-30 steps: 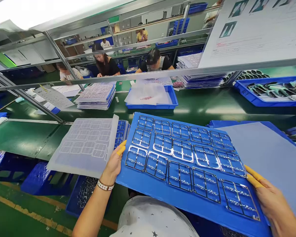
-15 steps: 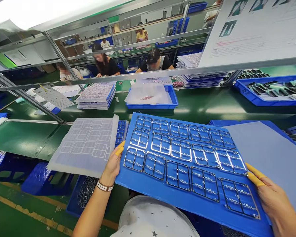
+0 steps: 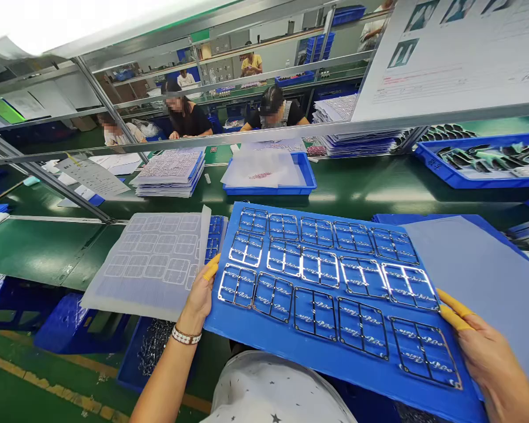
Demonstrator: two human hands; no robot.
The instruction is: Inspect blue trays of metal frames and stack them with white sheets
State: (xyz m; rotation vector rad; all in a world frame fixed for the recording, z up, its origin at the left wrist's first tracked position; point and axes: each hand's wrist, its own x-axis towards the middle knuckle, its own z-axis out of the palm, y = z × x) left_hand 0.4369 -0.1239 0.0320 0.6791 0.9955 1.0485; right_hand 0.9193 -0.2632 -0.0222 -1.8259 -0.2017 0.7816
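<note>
A flat blue board [image 3: 255, 329] is held up in front of me, tilted, by both hands. My left hand [image 3: 200, 296] is closed on its left edge, and my right hand [image 3: 480, 338] grips its right edge; several fingers wear yellow finger cots. Rows of shiny metallic frames [image 3: 320, 267] lie on the board, each with cross bars and small script-like lettering inside. Left of the board, a translucent sheet [image 3: 136, 288] covers a stack of similar blue boards [image 3: 216, 235] bearing such frames. To the right lies another pale translucent sheet [image 3: 480, 264] over blue board.
Beyond the green bench [image 3: 357, 191] stand a blue tray [image 3: 268, 189] with white sheets, a paper stack [image 3: 167, 170], and a blue bin [image 3: 489, 158] of dark parts. Metal rails [image 3: 247, 136] cross ahead. Co-workers sit opposite. A bin of dark scraps [image 3: 152, 346] is low at left.
The board and both hands stay almost the same. The whole view has shifted slightly, with things sitting a little further left.
</note>
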